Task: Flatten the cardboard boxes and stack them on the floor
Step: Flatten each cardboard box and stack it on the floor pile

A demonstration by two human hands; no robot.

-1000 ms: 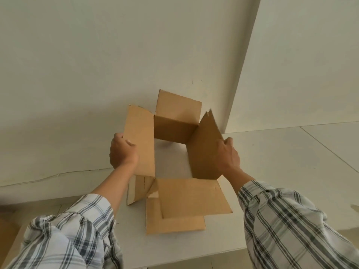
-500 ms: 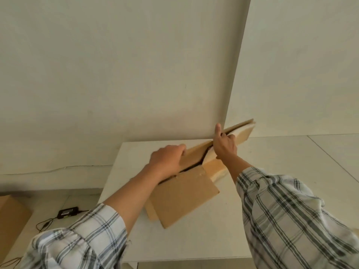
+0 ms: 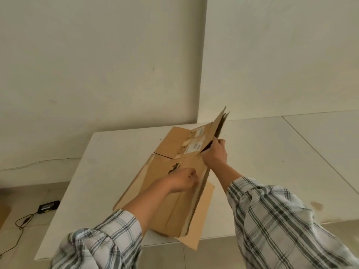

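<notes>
A brown cardboard box [image 3: 167, 183], collapsed nearly flat, lies slantwise on the white table [image 3: 108, 171], its near corner hanging over the front edge. White labels sit on its upper panel. My left hand [image 3: 184, 180] presses down on the middle of the box, fingers curled on the cardboard. My right hand [image 3: 214, 152] grips the right edge of the box, where the far flaps still stand tilted up.
A white wall rises behind the table, with a corner just right of the box. On the tiled floor to the left lie a black power adapter [image 3: 48, 206] with its cable and the edge of another cardboard box [image 3: 3, 214].
The box was open and upright a second ago; it has been folded and now lies almost flat on the table. My left hand moved from its side onto its top.
</notes>
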